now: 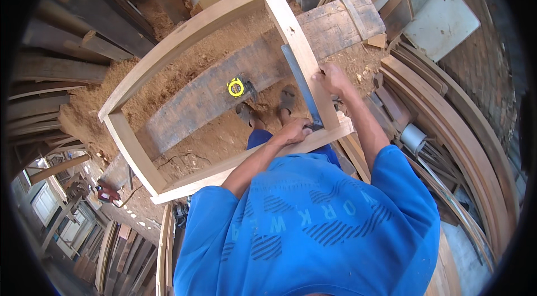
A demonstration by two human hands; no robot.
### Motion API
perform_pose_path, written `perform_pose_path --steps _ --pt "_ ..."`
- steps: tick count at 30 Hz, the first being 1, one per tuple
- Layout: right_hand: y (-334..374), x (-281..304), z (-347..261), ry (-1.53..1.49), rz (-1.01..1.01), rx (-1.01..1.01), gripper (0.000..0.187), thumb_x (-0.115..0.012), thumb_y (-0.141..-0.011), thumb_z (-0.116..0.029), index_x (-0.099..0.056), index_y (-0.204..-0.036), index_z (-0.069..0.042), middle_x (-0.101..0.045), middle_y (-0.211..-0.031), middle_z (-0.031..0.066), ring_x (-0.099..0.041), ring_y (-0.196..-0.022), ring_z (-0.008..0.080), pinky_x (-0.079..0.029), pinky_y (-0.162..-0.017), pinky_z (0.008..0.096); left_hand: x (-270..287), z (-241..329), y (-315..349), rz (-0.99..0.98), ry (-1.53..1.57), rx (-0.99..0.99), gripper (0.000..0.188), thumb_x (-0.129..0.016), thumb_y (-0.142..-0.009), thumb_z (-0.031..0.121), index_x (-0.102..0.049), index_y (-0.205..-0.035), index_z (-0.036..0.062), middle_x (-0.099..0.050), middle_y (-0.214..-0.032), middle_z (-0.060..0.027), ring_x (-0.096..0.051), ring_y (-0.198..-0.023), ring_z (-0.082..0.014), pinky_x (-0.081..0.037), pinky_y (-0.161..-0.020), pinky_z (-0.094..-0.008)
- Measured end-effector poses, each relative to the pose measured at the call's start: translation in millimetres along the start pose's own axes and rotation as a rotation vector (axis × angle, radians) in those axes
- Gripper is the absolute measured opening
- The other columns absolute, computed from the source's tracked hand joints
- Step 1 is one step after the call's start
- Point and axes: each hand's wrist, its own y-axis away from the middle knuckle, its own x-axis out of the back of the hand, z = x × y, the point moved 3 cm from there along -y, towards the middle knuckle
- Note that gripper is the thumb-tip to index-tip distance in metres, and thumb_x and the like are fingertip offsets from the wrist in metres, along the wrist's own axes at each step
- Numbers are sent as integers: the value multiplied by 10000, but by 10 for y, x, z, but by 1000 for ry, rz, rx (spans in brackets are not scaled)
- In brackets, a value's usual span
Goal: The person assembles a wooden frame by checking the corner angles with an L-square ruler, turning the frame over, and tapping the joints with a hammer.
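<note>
A large four-sided wooden frame [187, 30] is in front of me, its near rail against my waist. A try square, with a long bluish steel blade [301, 80] and dark stock, sits in the near right inner corner. The blade lies along the inner side of the right rail. My left hand [293, 131] is closed on the stock by the near rail. My right hand [333, 81] grips the right rail from its outer side, partway along. A yellow and black tape measure [236, 87] lies on the plank below the frame opening.
A wide worn plank [196, 100] runs under the frame above sawdust-covered ground. My sandalled feet [286, 100] show through the opening. Boards [56, 66] lean at the left and back. Curved timbers [453, 128] and a white cylinder [413, 138] are at the right. A red-and-black tool [106, 194] lies far left.
</note>
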Motion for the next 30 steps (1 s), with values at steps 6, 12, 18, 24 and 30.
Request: perform_pose_path --steps 6,12,18,24,30 --pt "22 8 -13 -10 -22 8 345 -720 -845 -287 -713 -1033 2 -678 -996 289 -648 -994 454 -504 -862 507 -27 -41 8 17 -26 -44 288 -694 -882 217 -677 -1047 -18 -696 -981 -260 -657 -978 -419 -483 -868 -470" --pt "25 11 25 -1 121 93 309 -759 -813 -257 -674 -861 36 -641 -798 278 -650 -764 429 -485 -688 482 14 54 -3 6 -16 -21 268 -692 -881 222 -684 -1012 -11 -700 -968 -247 -670 -952 -404 -496 -826 -482" --pt "-35 32 -101 14 58 109 297 -742 -825 -260 -686 -877 27 -653 -823 279 -658 -807 433 -488 -716 489 59 42 72 16 -41 34 297 -690 -885 238 -697 -1071 7 -702 -1009 -247 -663 -966 -391 -489 -884 -445" --pt "-516 -97 -122 -71 349 91 547 -631 -923 -343 -574 -1289 59 -655 -1106 329 -626 -1064 464 -486 -932 506 437 30 -18 255 160 18 272 -677 -907 194 -681 -1115 18 -699 -941 -167 -665 -842 -268 -519 -796 -379" --pt "-793 -131 -620 2 488 -73 506 -566 -964 -399 -564 -1166 65 -617 -1109 336 -568 -1072 518 -444 -926 565 1572 -77 -750 798 609 38 134 -632 -958 142 -649 -944 9 -623 -797 8 -520 -720 -65 -467 -655 -278"
